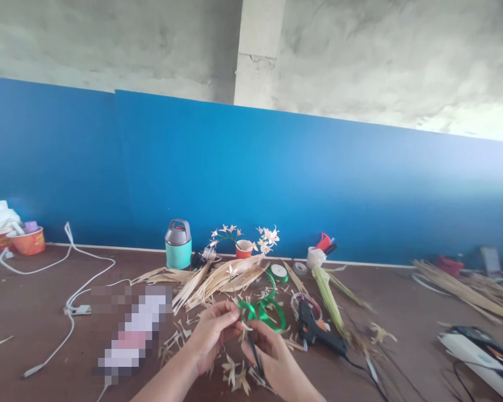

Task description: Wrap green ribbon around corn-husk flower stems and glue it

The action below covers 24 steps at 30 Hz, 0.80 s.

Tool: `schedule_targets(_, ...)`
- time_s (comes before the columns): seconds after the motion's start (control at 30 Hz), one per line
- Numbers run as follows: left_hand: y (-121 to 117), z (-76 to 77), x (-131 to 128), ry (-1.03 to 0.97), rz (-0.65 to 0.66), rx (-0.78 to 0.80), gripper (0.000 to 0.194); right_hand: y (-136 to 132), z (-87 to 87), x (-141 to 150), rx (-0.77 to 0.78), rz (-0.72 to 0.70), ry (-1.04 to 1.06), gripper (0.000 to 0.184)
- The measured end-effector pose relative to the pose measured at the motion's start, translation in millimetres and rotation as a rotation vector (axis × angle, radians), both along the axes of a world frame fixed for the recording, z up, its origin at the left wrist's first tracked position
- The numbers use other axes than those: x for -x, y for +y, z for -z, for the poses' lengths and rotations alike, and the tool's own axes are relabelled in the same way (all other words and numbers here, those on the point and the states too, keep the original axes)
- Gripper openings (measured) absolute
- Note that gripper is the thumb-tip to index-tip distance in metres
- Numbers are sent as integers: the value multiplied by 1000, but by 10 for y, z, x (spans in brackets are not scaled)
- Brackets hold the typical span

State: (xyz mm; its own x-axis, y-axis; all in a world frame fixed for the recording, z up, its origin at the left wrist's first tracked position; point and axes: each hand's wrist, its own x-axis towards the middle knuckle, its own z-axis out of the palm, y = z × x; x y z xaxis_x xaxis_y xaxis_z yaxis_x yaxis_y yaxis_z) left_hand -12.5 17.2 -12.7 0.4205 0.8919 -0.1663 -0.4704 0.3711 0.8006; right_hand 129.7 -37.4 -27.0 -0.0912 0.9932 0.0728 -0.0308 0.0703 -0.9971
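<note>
Ribbon (pixel 263 311), green and shiny, lies in loops on the far side of the two hands, a bit to the right. One end comes to the fingertips of the left hand (pixel 216 329). From there it curls right, then goes far, up to its roll (pixel 279 272).

The left hand is pinched, thumb against finger, and seems to hold the ribbon's end. A small pale bit (pixel 246 328) sits between the two hands; I cannot tell which one holds it. The right hand (pixel 272 352) is curled around a thin dark tool (pixel 256 354). The tool's long way runs from far left to near right, so its far end points at the left fingertips. The left hand is nearer to the ribbon's end, and the right hand is just beside the near side of the loops.

Dry leaves (pixel 230 282) lie on the surface (pixel 20 310), on the far side of the hands. Loose flowers (pixel 237 377) lie near, below the hands. To the right is a glue gun (pixel 310 326). Farther off, a red cup (pixel 243 251) stands by more flowers.
</note>
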Motion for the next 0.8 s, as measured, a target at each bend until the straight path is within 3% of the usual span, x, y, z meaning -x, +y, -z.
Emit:
schedule_targets(0.5, 5, -24, 18, -32, 19, 12, 24, -44, -77, 91, -39, -22, 112, 33)
schedule_targets(0.8, -8, -40, 46, -19, 54, -16, 22, -9, 23, 72, -67, -30, 93, 28)
